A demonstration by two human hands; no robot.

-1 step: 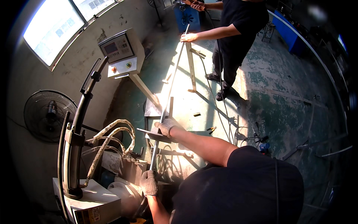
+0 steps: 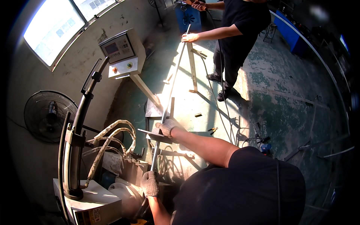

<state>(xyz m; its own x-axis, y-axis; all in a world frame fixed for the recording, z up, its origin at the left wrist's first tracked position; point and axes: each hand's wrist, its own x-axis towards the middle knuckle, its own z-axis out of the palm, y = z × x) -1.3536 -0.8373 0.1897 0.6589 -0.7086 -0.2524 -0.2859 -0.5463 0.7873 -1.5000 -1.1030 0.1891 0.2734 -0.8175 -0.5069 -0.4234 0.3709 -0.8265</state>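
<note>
A long, thin metal bar (image 2: 172, 86) runs from the lower middle up to the far end of the floor. My left hand (image 2: 150, 183), in a knitted work glove, is closed round its near end. Farther along, my gloved right hand (image 2: 168, 127) grips the bar with fingers wrapped over it. Just beneath the right hand sits a flat metal plate (image 2: 154, 134) with an upright edge, and the bar passes over it. At the far end, a co-worker's bare hand (image 2: 190, 38) rests on the bar above a slim support post (image 2: 192, 69).
On the left stands a machine with a black cylinder (image 2: 77, 146) and wrapped hoses (image 2: 112, 135). Behind it are a control panel (image 2: 122, 50) and a fan (image 2: 50, 116). The co-worker (image 2: 240, 41) holds an orange tool (image 2: 198, 5). Cables and pliers (image 2: 213, 130) lie on the floor.
</note>
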